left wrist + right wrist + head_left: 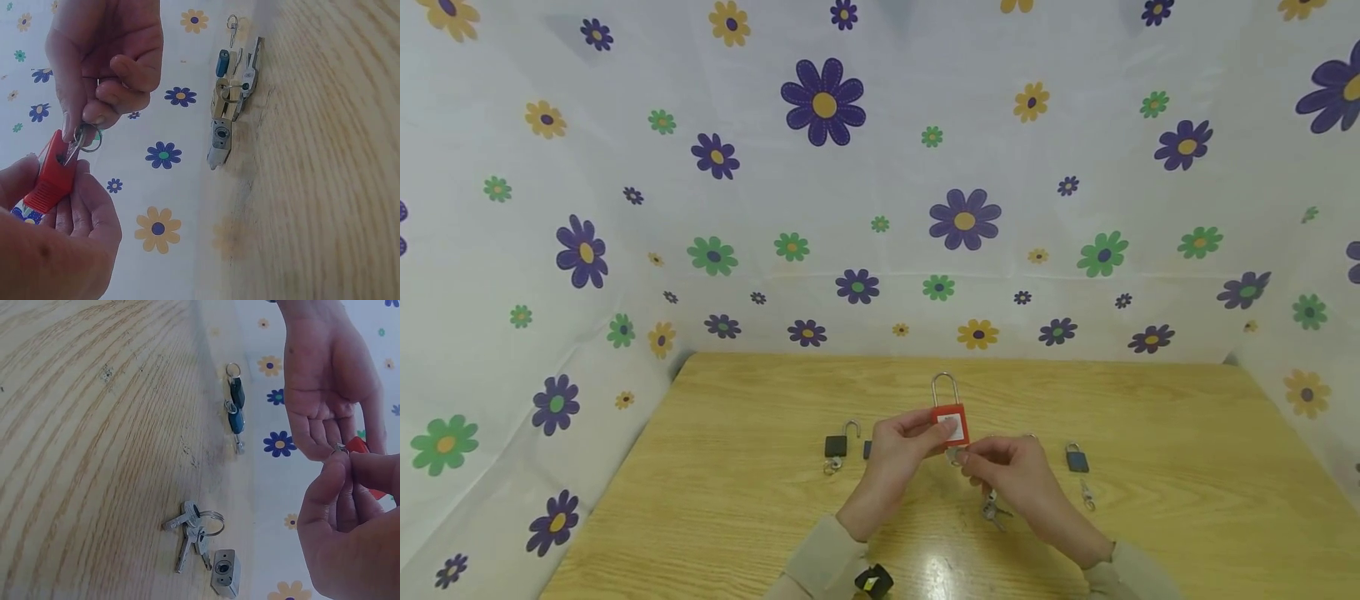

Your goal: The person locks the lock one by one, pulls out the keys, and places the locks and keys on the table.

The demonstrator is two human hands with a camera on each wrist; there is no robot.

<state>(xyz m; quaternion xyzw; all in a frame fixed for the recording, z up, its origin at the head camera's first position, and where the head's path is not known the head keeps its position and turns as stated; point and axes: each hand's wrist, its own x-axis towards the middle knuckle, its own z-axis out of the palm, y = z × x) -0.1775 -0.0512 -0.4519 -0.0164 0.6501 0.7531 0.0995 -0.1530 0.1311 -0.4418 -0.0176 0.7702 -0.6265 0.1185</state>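
Red padlock (pixel 950 425) with a tall silver shackle and white label, upright above the worktop (pixel 737 500); left hand (pixel 898 454) grips its body, right hand (pixel 1007 467) pinches a key (pixel 75 147) at its base

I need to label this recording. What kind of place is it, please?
Probably a staged recording booth, not a home: a bare wooden table enclosed by a flower-print cloth, with only padlocks and keys laid out. Both hands work a red padlock.

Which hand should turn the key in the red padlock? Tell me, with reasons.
Right. The right hand already pinches the key at the red padlock underside, while the left hand grips the body, steadying it.
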